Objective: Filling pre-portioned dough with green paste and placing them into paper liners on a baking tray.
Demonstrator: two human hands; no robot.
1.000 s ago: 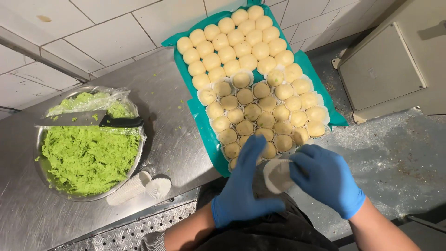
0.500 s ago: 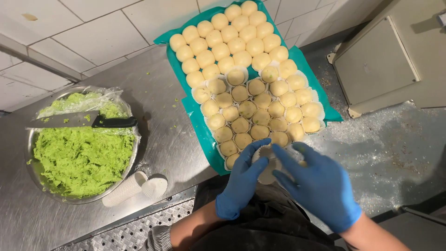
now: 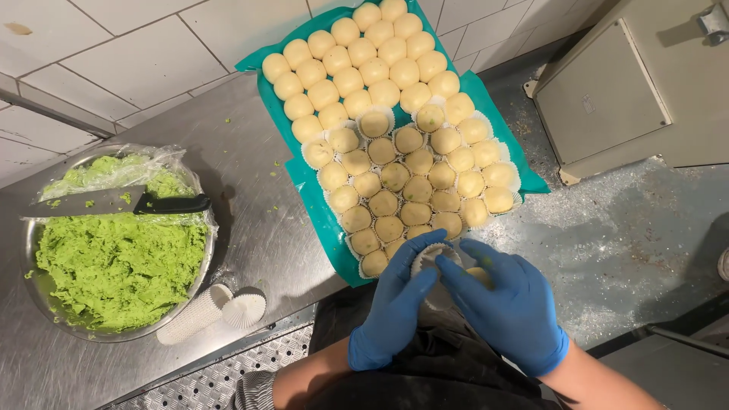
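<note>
While the near half of the teal tray (image 3: 304, 186) already sits in paper cups, the far rows of dough balls (image 3: 364, 57) are bare, and both gloved hands, left hand (image 3: 395, 307) and right hand (image 3: 512, 311), pinch one white paper cup (image 3: 431, 258) just off the tray's near edge.

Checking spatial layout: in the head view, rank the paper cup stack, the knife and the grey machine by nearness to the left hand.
1. Paper cup stack, on the counter left of the left hand.
2. Knife, across the bowl of green paste, far left.
3. Grey machine, upper right.
</note>
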